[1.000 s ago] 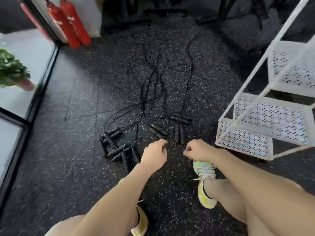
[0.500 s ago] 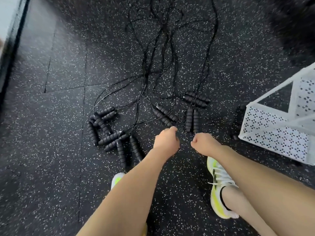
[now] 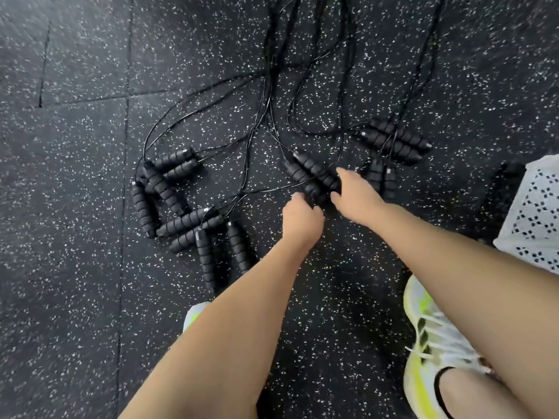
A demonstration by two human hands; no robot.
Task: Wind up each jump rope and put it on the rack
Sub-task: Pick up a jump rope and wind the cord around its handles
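Several black jump ropes lie on the speckled rubber floor, their thin cords [image 3: 270,86] running away in a tangle. The middle pair of foam handles [image 3: 311,172] lies side by side. My right hand [image 3: 355,196] is at their near end, thumb on top and fingers curled round the handles. Just left of it, my left hand [image 3: 301,219] has curled fingers up against the same end, and I cannot see whether it holds anything. The corner of the white perforated rack [image 3: 537,213] shows at the right edge.
More handles lie in a loose heap [image 3: 181,207] to the left, and two other pairs [image 3: 396,140] sit behind my right hand. My shoes [image 3: 435,352] stand on the floor below, the left shoe [image 3: 193,316] mostly hidden by my arm.
I have leaned down and both hands moved forward onto the middle pair of handles. The right hand now curls round their near end. The rack has slid to the frame's right edge.
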